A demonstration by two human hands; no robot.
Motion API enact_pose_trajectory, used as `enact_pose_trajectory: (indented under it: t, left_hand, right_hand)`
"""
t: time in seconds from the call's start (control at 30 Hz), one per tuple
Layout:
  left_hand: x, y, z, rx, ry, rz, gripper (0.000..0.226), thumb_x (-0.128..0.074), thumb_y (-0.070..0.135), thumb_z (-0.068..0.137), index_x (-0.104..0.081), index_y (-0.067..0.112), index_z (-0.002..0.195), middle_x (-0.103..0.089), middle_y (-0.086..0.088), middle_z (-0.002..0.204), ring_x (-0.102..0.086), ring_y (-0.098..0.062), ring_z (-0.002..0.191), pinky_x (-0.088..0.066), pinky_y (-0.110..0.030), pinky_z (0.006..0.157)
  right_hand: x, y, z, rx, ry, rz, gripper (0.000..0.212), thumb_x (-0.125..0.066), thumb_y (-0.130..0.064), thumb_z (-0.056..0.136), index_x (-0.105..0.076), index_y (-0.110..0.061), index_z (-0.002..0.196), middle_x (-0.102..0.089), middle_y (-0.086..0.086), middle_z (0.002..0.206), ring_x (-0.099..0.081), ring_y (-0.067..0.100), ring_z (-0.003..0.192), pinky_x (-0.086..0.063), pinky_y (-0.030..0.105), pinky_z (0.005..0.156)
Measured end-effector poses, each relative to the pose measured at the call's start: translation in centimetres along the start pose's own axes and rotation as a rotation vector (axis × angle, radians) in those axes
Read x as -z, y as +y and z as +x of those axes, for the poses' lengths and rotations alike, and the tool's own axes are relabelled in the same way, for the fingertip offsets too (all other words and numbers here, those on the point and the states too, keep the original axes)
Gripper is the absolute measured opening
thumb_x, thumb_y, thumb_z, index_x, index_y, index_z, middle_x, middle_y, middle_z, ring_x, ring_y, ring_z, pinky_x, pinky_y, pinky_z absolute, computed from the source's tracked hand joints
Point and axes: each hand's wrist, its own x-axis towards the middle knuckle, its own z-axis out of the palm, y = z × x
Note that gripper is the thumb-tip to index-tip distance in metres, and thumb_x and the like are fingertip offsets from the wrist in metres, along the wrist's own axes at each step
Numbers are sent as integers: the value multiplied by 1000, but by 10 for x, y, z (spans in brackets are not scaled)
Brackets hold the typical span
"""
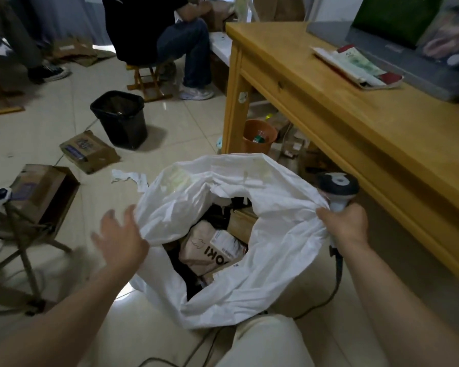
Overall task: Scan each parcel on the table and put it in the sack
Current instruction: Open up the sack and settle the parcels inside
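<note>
Head-level view looking down at a tiled floor; a white sack (249, 287) stands open on the floor in the middle of the view, just beside the near corner of a wooden table (329, 83) on the right; the sack's mouth gapes wide and shows parcels already inside: a beige mailer (207, 250) with dark lettering lying on top, a brown cardboard box (240, 221) behind it, and dark items too shadowed to make out; the right hand (342, 223) is closed around the handle of a barcode scanner (338, 184), head pointing up, and the same fingers pinch the sack's right rim, holding it up; the scanner's black cable (338, 271) trails down to the floor; the left hand (119, 234) is open, fingers spread and motion-blurred, at the sack's left rim, though whether it touches the plastic cannot be told; on the tabletop, well apart from the sack, lies a flat parcel (355, 66) in white, red and green, next to a large grey flat object (408, 64); under the table sits an orange bucket (259, 139); on the floor to the left are a black bin (119, 120), two brown boxes (88, 151) and a folding stool (24, 234); at the top a seated person (170, 35) in dark clothes sits on a small wooden stool; the wearer's pale trouser knee (263, 340) fills the bottom edge.
</note>
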Motion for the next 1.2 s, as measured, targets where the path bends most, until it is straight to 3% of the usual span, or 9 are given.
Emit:
enact_pose_trajectory:
  t: [0.07,0.13,0.27,0.43,0.6,0.7,0.83,1.03,1.2]
  left_hand:
    - [-7,21,8,-509,-27,394,59,-60,25,89,-38,40,142,-1,-9,161,8,-31,148,23,-56,108]
    - [-22,36,25,-716,-152,654,40,-50,41,95,-48,44,135,14,-9,161,24,-34,144,34,-60,95]
    - [-46,54,61,-480,-346,892,44,-54,51,91,-54,37,133,25,-20,156,29,-47,138,9,-74,103]
    - [-65,55,76,-426,-482,1070,77,-71,38,84,-32,25,149,-8,-24,156,-28,-42,137,-32,-53,105]
    - [-43,59,96,-548,-274,891,30,-45,18,98,-55,16,127,-56,-4,125,-54,-20,117,-43,-31,97]
    - [-9,59,129,-342,-130,673,32,-43,17,99,-57,10,126,-57,-13,126,-55,-29,117,-48,-37,95]
    - [10,64,129,-120,-271,651,47,-57,33,91,-52,18,134,-43,-12,141,-44,-29,130,-43,-41,103]
    - [0,91,64,-341,-247,680,42,-51,39,91,-56,22,129,-41,-17,139,-42,-33,127,-36,-41,104]
    - [21,140,-8,-558,-256,506,39,-47,33,93,-55,13,125,-49,-13,128,-47,-31,120,-35,-40,105]
  right_hand:
    - [0,2,4,13,4,-20,36,-72,-14,81,-58,2,110,-62,20,107,-60,38,102,-48,45,84]
    - [-1,6,6,8,-4,-29,33,-73,-16,80,-58,-1,106,-61,16,99,-60,36,98,-48,41,80]
    - [1,12,3,17,-14,-56,19,-72,-13,81,-56,-5,88,-61,18,91,-58,32,85,-49,45,78]
    - [-1,22,5,19,-9,-27,25,-74,-11,80,-53,-12,66,-58,7,69,-56,24,66,-48,39,70]
    - [-6,34,7,12,6,-65,19,-75,-14,79,-58,-7,76,-61,11,72,-61,30,73,-49,35,67]
    - [-3,37,4,-6,21,-76,18,-75,-14,80,-58,-7,77,-60,9,72,-62,30,76,-48,33,66]
    - [0,36,-3,-56,4,2,26,-80,-18,75,-62,-4,87,-65,13,84,-64,30,82,-53,41,77]
    - [8,25,-19,-92,-42,138,21,-76,-29,79,-60,-17,76,-65,11,82,-65,32,85,-55,51,81]
    - [34,18,-55,-97,-36,277,30,-69,-33,84,-63,-7,97,-67,8,81,-68,23,77,-58,42,76]
